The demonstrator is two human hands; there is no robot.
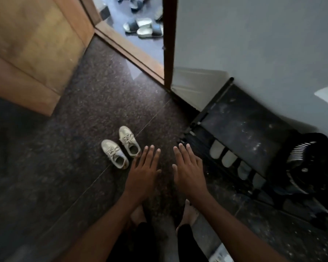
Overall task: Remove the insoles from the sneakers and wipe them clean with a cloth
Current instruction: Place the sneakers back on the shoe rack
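left hand [143,173], right hand [189,171]: fingers [151,155] straight, empty | 2 sneakers [130,141] on floor [80,133] | rack [240,125] holds shoes [228,157]

a pair of pale sneakers [130,142] stands on the dark speckled floor [64,157]. left hand [143,173] and right hand [189,173] hover flat, fingers straight, near a black shoe rack [240,129].

The insides of the two sneakers [114,154] are too small and dark to make out. The shoes [228,158] in the rack [244,125] show only their tips; the rest hides under its top. The slippers [143,27] past the door are blurry. The black thing [309,159] on the right is too dark to tell.
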